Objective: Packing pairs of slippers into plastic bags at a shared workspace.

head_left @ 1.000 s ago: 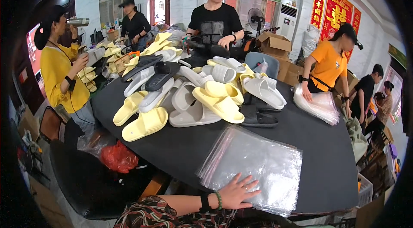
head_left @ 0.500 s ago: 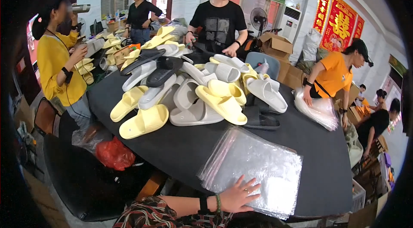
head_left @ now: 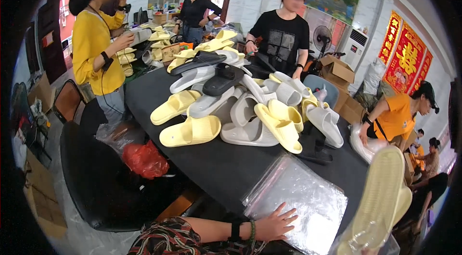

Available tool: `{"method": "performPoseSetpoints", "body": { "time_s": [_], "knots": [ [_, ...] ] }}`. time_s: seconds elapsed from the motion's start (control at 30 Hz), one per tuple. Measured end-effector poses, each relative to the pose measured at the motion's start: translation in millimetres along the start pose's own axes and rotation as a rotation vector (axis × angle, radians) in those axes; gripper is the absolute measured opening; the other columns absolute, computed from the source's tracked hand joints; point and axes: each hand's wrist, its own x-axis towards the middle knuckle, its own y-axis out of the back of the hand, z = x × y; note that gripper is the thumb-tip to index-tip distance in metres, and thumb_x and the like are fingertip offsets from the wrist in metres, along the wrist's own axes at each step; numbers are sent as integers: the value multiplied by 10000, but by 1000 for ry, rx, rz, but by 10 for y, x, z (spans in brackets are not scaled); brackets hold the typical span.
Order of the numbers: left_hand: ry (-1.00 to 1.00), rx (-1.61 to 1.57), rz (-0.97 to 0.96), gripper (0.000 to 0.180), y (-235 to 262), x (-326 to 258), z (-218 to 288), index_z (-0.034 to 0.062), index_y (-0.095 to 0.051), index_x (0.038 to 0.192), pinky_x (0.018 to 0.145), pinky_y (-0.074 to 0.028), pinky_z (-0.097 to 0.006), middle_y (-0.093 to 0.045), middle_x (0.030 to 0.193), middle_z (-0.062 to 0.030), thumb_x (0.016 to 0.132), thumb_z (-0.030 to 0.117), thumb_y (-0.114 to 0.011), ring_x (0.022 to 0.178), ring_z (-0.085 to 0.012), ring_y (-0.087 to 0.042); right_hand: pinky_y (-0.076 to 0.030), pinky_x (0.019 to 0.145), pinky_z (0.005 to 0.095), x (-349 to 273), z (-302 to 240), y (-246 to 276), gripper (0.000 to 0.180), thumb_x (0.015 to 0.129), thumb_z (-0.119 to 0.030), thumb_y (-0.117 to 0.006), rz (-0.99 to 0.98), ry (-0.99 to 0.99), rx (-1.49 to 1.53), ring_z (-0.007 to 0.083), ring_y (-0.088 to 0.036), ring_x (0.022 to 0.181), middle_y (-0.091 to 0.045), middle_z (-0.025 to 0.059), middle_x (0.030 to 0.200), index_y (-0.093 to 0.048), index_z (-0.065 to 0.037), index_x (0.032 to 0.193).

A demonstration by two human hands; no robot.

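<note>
My left hand (head_left: 275,223) lies flat with fingers spread on a stack of clear plastic bags (head_left: 301,192) at the table's near edge. At the lower right, a pair of yellow slippers (head_left: 378,192) stands upright close to me, soles turned my way, with clear plastic around the lower part. Just a sliver of my right hand (head_left: 369,251) shows at the bottom edge, holding the slippers there; most of it is out of sight. Beyond the bags rises a pile of loose yellow, grey and black slippers, with a yellow slipper (head_left: 190,131) at its near left.
The dark table (head_left: 211,170) carries it all. A black chair (head_left: 103,178) and a red plastic bag (head_left: 144,159) are at the left. One person in yellow (head_left: 98,38), another in black (head_left: 281,38) and one in orange (head_left: 397,115) stand around the table. Cardboard boxes (head_left: 339,69) are behind.
The pair of yellow slippers has come into view at the lower right. My left hand stays flat on the bags. The view has shifted, moving the scene rightward.
</note>
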Motion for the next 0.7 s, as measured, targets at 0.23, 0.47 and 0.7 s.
{"method": "performPoseSetpoints", "body": {
  "time_s": [0.23,0.47,0.7],
  "knots": [
    [159,-221,395,469,544,-237,-235,30,-543,1325,1016,-422,-457,-531,1361,-196,944,296,-605,1151,-358,-571,-420,1031,456,117,-233,-108,791,913,-475,-639,-113,45,64,316,-516,1237,-529,205,1360,-380,64,1431],
    [457,-1118,1069,624,1900,-715,-622,45,-299,1506,787,-490,-266,-411,1481,-101,926,-34,-516,967,-172,-636,-406,1052,462,65,-506,-191,794,915,-478,-636,-205,79,140,317,-501,1258,-518,203,1375,-384,74,1428],
    [137,-1402,1410,678,2337,-1106,-815,155,-294,1533,899,-469,-332,-310,1564,-94,920,-50,-498,950,-174,-611,-490,928,380,615,184,-439,592,966,-368,-602,-362,-16,517,249,-581,1083,-603,148,1225,-482,66,1351]
  ]
}}
